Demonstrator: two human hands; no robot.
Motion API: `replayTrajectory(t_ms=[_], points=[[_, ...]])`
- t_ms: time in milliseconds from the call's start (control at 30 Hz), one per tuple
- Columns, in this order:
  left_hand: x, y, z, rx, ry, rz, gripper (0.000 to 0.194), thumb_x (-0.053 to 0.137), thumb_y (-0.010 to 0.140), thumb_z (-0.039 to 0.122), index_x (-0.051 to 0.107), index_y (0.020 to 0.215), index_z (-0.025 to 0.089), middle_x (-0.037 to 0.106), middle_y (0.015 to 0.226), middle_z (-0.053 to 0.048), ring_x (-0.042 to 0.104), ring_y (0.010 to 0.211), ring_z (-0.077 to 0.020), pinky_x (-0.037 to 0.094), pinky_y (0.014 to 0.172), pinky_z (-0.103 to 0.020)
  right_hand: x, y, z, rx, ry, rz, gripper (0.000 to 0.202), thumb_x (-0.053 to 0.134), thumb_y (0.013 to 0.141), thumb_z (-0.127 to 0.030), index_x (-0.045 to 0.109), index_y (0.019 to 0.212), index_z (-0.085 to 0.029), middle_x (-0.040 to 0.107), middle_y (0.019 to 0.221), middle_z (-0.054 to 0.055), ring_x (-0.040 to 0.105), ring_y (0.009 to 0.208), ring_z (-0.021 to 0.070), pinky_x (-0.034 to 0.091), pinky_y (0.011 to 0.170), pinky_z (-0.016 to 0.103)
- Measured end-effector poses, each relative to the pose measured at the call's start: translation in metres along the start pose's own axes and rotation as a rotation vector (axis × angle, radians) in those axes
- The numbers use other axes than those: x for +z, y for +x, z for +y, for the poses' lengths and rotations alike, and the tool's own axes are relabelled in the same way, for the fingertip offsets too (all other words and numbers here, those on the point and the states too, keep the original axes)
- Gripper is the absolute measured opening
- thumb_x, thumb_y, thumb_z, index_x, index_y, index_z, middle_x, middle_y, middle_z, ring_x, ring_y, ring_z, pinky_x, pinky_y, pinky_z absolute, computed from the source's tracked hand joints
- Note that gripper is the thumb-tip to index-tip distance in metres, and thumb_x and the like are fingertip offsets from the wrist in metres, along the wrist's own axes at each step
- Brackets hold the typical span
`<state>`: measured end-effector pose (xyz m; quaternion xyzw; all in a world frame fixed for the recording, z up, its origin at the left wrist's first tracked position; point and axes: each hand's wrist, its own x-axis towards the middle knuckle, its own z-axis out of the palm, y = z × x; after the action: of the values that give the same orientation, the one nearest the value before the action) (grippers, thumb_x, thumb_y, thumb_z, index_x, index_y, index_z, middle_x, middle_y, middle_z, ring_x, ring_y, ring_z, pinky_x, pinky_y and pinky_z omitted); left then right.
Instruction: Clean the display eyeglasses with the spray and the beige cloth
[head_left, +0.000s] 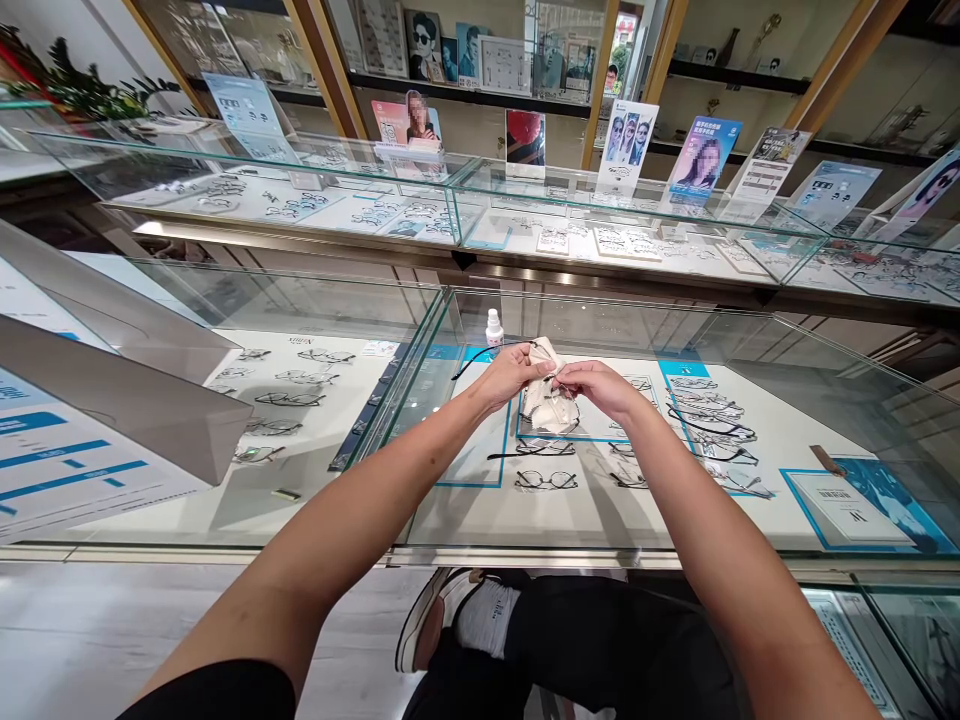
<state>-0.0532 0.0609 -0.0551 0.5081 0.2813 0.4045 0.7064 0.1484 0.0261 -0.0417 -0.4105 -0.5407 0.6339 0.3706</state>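
Observation:
Above the glass counter, my left hand [513, 374] grips a pair of eyeglasses [474, 360], whose dark temple sticks out to the left. A beige cleaning cloth [550, 412] is bunched between both hands and hangs below them, covering most of the frame. My right hand [600, 386] is closed, with its fingertips pinching the cloth against the glasses. A small white bottle [493, 330] stands just behind my left hand. Under the glass, round eyeglasses [546, 480] and other pairs lie below my hands.
More eyeglasses [289, 399] lie in the left section of the case. A large white and blue folded sign [105, 440] stands at the left. A second glass showcase [457, 215] with upright ad cards [627, 145] runs behind. My legs are beneath the counter's front edge [525, 556].

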Motion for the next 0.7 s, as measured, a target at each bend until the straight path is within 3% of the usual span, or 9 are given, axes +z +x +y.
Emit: replayTrajectory(t_ms=[167, 300, 500, 700], points=[[0.0, 0.004, -0.004, 0.07, 0.068, 0.058, 0.049, 0.09, 0.073, 0.056, 0.065, 0.084, 0.015, 0.07, 0.071, -0.001, 0.063, 0.06, -0.0125, 0.048, 0.06, -0.025, 0.002, 0.0, 0.001, -0.008, -0.014, -0.033, 0.029, 0.086, 0.07, -0.045, 0.083, 0.08, -0.018, 0.072, 0.079, 0.004, 0.048, 0.07, 0.0141, 0.033, 0.071, 0.033], [-0.001, 0.004, -0.003, 0.046, 0.008, 0.036, 0.054, 0.082, 0.078, 0.066, 0.067, 0.084, 0.015, 0.071, 0.073, -0.004, 0.065, 0.064, -0.0142, 0.053, 0.066, -0.027, 0.003, -0.001, -0.002, -0.016, 0.021, 0.014, 0.03, 0.087, 0.068, -0.046, 0.083, 0.079, -0.018, 0.071, 0.079, 0.004, 0.047, 0.069, 0.0138, 0.033, 0.071, 0.032], [-0.008, 0.004, 0.0, 0.008, -0.072, -0.067, 0.052, 0.081, 0.084, 0.058, 0.073, 0.102, 0.01, 0.078, 0.093, -0.011, 0.073, 0.086, -0.0184, 0.057, 0.087, -0.03, -0.002, -0.003, -0.009, -0.011, 0.06, 0.1, 0.033, 0.089, 0.063, -0.047, 0.08, 0.076, -0.018, 0.068, 0.076, 0.004, 0.045, 0.068, 0.0135, 0.032, 0.068, 0.032], [-0.015, 0.006, 0.002, -0.055, -0.161, -0.068, 0.044, 0.084, 0.086, 0.046, 0.075, 0.106, 0.008, 0.078, 0.1, -0.014, 0.074, 0.089, -0.0174, 0.059, 0.087, -0.028, -0.015, -0.022, -0.036, -0.152, -0.023, 0.202, 0.031, 0.087, 0.069, -0.048, 0.08, 0.081, -0.02, 0.07, 0.084, 0.004, 0.045, 0.07, 0.0143, 0.034, 0.071, 0.033]])
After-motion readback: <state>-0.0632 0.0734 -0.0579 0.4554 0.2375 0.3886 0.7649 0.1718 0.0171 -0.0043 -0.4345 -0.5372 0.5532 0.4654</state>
